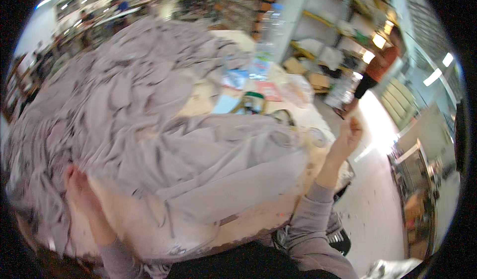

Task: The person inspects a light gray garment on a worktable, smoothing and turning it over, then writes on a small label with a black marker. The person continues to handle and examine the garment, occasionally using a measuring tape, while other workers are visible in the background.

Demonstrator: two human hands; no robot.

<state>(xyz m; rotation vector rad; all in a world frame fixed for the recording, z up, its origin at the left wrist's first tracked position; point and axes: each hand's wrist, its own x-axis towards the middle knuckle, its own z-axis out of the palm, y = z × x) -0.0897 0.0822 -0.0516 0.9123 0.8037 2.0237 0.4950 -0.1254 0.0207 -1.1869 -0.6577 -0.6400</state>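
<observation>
A large heap of grey-mauve fabric (111, 100) covers much of the table (201, 238) before me. My left hand (80, 185) is at the left, against the edge of the heap; blur hides whether its fingers grip any cloth. A flatter piece of the same fabric (242, 189) lies spread across the middle, with thin dark cords or threads (167, 219) trailing from its near side. Beyond the table's right edge, my right hand (350, 133) is raised with bent fingers. It is apart from the cloth, and whether it holds anything small cannot be made out.
A clear plastic bottle (269, 36) stands at the table's far side. Near it lie a blue-and-white packet (235, 78), a red-and-white card (269, 91) and a green-topped roll or container (254, 102). Shelving (316, 47) and a person in orange (382, 64) are beyond, right.
</observation>
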